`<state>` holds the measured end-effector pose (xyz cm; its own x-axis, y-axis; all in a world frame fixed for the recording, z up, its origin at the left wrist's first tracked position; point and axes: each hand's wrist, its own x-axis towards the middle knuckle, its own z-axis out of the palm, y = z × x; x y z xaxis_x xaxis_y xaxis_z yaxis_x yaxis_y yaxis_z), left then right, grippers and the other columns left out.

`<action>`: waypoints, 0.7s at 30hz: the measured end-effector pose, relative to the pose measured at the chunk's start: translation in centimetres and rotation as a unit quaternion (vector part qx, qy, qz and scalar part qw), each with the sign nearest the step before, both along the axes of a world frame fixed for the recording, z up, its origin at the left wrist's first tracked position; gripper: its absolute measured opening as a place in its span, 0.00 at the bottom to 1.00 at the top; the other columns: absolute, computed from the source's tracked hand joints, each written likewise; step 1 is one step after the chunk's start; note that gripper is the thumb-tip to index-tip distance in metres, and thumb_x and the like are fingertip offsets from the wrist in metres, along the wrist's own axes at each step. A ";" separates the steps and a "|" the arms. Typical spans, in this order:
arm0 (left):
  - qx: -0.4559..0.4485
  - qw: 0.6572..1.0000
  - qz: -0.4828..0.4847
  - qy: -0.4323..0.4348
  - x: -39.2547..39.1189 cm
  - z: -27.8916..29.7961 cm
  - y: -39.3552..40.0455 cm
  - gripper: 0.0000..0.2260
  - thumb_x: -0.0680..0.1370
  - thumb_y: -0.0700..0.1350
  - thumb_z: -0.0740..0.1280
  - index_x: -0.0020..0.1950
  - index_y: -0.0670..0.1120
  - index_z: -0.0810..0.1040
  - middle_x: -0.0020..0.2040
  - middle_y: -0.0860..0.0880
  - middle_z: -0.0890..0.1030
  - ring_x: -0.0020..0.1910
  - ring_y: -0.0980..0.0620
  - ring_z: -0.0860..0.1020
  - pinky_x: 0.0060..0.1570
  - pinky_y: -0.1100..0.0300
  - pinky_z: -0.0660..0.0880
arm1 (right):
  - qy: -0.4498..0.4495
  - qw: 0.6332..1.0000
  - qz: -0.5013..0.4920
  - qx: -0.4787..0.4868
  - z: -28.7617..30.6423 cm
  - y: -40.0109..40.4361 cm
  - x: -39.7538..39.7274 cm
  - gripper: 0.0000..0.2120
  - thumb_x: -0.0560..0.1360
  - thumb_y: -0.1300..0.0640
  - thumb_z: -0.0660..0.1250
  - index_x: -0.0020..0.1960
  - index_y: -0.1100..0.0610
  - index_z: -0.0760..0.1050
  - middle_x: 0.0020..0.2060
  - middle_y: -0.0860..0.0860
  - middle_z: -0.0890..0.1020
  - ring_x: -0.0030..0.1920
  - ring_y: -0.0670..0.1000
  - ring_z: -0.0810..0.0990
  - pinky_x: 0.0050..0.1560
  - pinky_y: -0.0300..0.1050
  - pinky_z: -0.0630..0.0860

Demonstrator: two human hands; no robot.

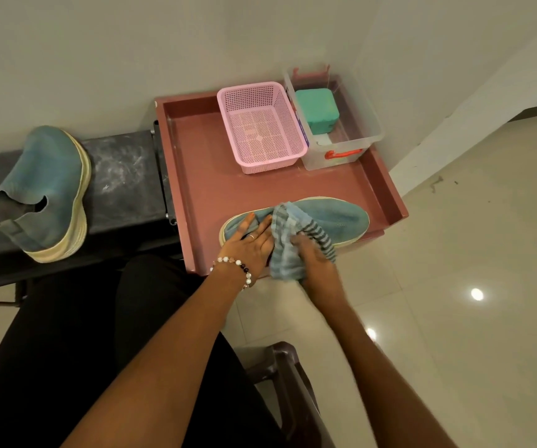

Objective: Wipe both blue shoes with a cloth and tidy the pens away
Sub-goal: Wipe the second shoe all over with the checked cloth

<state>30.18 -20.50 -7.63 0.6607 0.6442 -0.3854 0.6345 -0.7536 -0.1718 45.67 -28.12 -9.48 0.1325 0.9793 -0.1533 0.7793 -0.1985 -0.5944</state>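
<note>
Wiping in progress on one blue shoe; pens not in view.

Near shoe (335,218) lies in the red tray (196,163); left hand (249,244) rests flat on its heel end, fingers straight; right hand (315,257) grips the striped cloth (288,244) over its middle. Second shoe (50,192) sits on the dark tabletop (124,169), far left, wiped or not I cannot tell. Pink basket (260,124) holds nothing visible. No legible writing.

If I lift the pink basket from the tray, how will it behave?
The pink basket looks like thin perforated plastic and empty, so probably light and slightly flexible. Its wide flat bottom suggests it will not tip easily. It stands close beside the clear box on the tray, so pushing it rightward would likely nudge that.
</note>
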 end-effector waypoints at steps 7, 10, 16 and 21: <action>-0.008 1.000 0.027 0.005 0.1 -0.5 0.1 0.50 0.75 0.55 0.66 0.75 0.43 0.28 0.76 0.47 0.30 0.76 0.50 0.34 0.68 0.45 0.27 | -0.119 0.985 -0.121 -0.020 -0.1 -0.3 3.7 0.28 0.72 0.72 0.59 0.70 0.56 0.63 0.63 0.59 0.72 0.53 0.58 0.78 0.46 0.49 0.77; -0.009 0.999 0.035 0.018 0.2 -0.7 0.0 0.53 0.72 0.59 0.69 0.75 0.42 0.29 0.77 0.47 0.31 0.76 0.50 0.35 0.67 0.44 0.27 | -0.056 0.986 -0.156 -0.018 -0.9 1.0 -2.1 0.30 0.72 0.71 0.62 0.71 0.59 0.60 0.68 0.61 0.67 0.55 0.60 0.77 0.51 0.54 0.78; -0.008 0.999 0.013 0.042 0.1 -0.3 0.2 0.52 0.72 0.61 0.68 0.77 0.40 0.35 0.78 0.44 0.36 0.77 0.47 0.36 0.69 0.42 0.29 | -0.061 0.998 0.024 -0.006 0.4 0.2 0.8 0.25 0.73 0.63 0.66 0.69 0.53 0.66 0.63 0.55 0.74 0.52 0.57 0.79 0.48 0.52 0.80; -0.021 0.999 0.030 0.014 0.1 -0.3 0.2 0.54 0.73 0.56 0.70 0.75 0.43 0.28 0.76 0.47 0.30 0.76 0.50 0.34 0.67 0.44 0.27 | -0.161 0.987 -0.004 0.012 0.4 -0.2 8.8 0.22 0.74 0.66 0.63 0.67 0.56 0.68 0.62 0.57 0.75 0.58 0.61 0.77 0.51 0.52 0.77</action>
